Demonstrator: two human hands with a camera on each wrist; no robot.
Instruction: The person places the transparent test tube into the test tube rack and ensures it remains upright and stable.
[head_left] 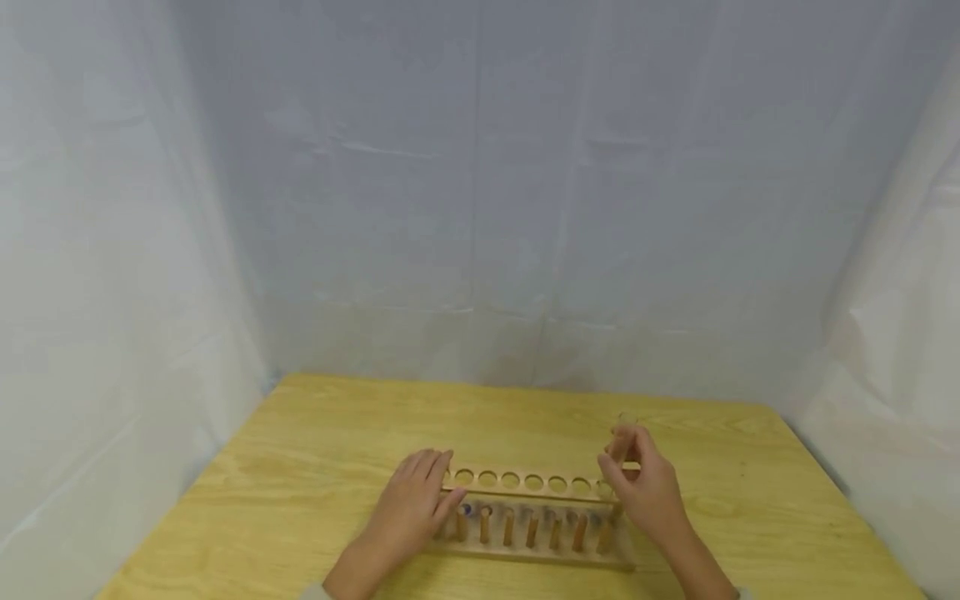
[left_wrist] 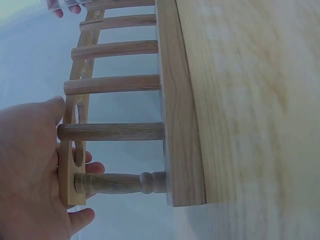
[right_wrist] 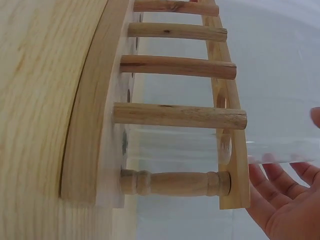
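Observation:
A wooden test tube rack [head_left: 525, 494] stands on the table, with a row of round holes along its upper board and upright pegs on its base. My left hand [head_left: 408, 504] grips the left end of the upper board. In the left wrist view, the thumb lies on the near side of that board [left_wrist: 75, 187] and fingertips show behind it. My right hand [head_left: 647, 483] holds a clear glass test tube [right_wrist: 285, 150] above the right end. The tube passes down through the end hole, beside the turned end post [right_wrist: 175, 183]. Its lower end is hard to make out.
The yellow wood-grain table [head_left: 337, 417] reaches back to a pale sheet [head_left: 480, 208]. Similar sheets hang along the left [head_left: 112, 250] and right [head_left: 907, 350]. A small dark blue spot [head_left: 467, 509] shows behind the pegs near the rack's left end.

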